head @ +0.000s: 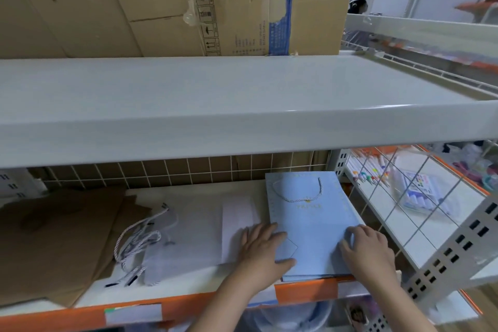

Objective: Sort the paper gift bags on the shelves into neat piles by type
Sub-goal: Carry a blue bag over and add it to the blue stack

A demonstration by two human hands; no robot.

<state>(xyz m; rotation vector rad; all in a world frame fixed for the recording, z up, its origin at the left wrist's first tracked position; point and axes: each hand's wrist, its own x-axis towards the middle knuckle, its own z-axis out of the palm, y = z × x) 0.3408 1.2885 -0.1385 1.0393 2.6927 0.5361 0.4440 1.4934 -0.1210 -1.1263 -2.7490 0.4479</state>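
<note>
On the lower shelf (188,288), the brown paper bags (54,237) at left lie loosely overlapped and the white bags (188,232) sprawl with tangled cords: both look unsorted. The blue gift bag pile (310,224) at right looks squared; left hand (262,246) and right hand (366,248) rest flat on it, fingers relaxed, gripping nothing.

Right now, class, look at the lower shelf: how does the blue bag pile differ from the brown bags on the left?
The blue bag pile is squared up at the right end; the brown bags lie fanned and skewed at the left end. Both hands, left hand and right hand, rest on the blue pile; nothing touches the brown bags. The blue top bag shows a rope handle; the brown bags show none. Both lie flat.
</note>
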